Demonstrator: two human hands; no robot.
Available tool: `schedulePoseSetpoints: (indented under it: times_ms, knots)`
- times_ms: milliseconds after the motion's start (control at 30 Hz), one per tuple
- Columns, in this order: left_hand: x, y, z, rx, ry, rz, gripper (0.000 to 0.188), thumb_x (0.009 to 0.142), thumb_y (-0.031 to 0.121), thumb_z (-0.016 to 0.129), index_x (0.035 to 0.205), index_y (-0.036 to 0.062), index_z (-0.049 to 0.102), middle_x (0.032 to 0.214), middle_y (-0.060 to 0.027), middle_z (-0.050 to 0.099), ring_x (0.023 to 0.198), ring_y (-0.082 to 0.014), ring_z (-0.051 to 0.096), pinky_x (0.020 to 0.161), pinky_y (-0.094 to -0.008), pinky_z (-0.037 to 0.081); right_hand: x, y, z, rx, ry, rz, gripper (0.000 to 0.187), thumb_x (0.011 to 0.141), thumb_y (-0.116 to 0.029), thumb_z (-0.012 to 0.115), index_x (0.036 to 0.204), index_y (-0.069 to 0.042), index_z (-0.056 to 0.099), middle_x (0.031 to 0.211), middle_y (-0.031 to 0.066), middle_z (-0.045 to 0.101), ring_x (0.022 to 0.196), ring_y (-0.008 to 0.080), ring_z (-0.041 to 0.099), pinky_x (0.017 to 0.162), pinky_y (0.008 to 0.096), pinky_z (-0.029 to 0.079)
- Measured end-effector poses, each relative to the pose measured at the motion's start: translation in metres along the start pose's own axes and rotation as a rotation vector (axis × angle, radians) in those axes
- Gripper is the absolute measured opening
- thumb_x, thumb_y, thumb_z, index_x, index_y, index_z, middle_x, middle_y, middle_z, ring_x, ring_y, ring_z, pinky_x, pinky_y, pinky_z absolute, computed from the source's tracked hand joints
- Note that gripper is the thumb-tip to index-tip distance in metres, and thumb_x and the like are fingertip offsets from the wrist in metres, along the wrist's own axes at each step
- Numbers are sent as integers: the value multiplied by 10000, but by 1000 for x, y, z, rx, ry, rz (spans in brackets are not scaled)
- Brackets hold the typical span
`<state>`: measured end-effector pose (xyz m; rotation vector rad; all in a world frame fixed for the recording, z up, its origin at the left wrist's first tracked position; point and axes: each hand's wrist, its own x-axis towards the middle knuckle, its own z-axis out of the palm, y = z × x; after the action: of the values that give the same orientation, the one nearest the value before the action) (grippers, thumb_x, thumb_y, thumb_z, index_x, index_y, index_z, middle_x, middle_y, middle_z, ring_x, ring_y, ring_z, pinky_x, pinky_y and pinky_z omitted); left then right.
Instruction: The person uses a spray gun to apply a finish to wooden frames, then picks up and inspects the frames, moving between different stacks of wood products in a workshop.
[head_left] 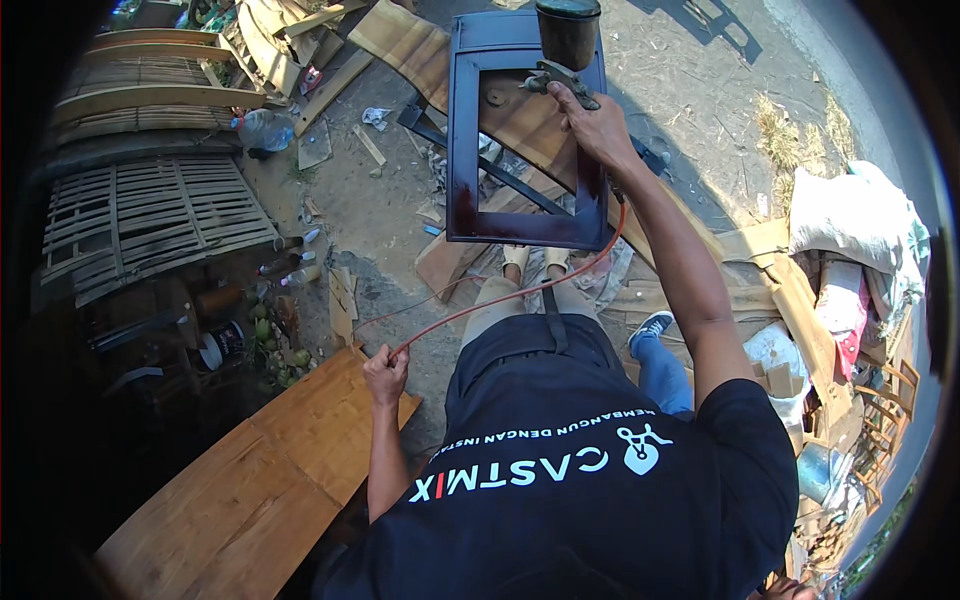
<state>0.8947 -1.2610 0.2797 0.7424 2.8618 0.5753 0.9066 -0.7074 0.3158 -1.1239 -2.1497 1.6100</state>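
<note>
Right hand (597,130), nearer, grips gun (560,84); frame (463,140) lies mostly leftward, long axis fore-and-aft; left hand (386,375) clasps hose (520,293).

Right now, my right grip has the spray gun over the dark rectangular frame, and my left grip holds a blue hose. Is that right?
Not quite: the hose in your left grip is orange-red, not blue, as the head view shows. Your right grip does have the spray gun over the dark rectangular frame.
</note>
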Motion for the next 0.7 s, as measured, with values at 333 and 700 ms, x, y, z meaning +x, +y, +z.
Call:
schedulePoseSetpoints:
  times_ms: [333, 700]
  knots:
    - [-2, -27, 2, -61, 34, -99, 508, 868, 358, 735, 642, 30, 419, 533, -155, 427, 464, -330, 477, 487, -417, 386, -12, -5, 50, -59, 212, -199, 650, 917, -621, 634, 975, 24, 693, 671, 174, 630, 636, 267, 629, 632, 421, 483]
    - [23, -73, -1, -81, -17, -10, 489, 864, 362, 732, 640, 42, 439, 535, -160, 461, 497, -372, 524, 495, -430, 408, -48, -5, 34, -298, 496, 2, 683, 922, -670, 556, 999, -2, 674, 810, 280, 687, 852, 484, 672, 776, 515, 511]
